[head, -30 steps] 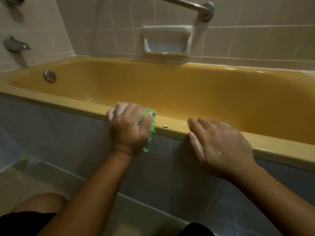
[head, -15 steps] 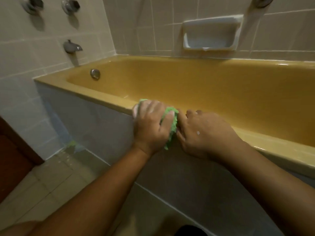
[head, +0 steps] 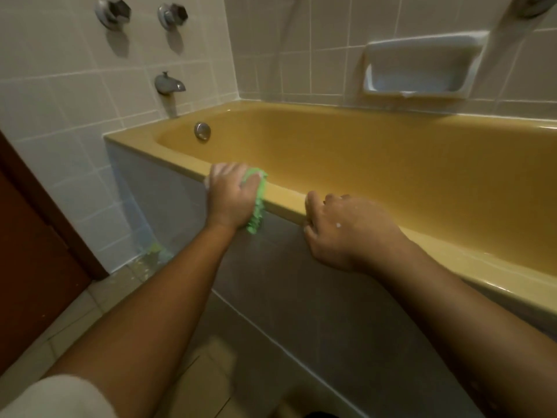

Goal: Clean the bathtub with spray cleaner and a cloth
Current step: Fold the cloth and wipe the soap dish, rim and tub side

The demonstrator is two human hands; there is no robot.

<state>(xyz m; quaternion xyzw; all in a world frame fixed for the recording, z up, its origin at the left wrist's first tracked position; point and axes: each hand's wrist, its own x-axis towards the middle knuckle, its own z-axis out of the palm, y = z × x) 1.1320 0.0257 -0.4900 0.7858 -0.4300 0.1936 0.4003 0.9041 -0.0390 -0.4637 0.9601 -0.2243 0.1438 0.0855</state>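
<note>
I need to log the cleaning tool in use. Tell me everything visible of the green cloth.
The green cloth has a nubby, fringed pile, like microfibre. It is draped over the front rim of the yellow bathtub, its lower end hanging onto the grey tiled panel. The left hand grips it and covers most of it, so only its right edge shows. The right hand holds the rim, apart from it.
</note>
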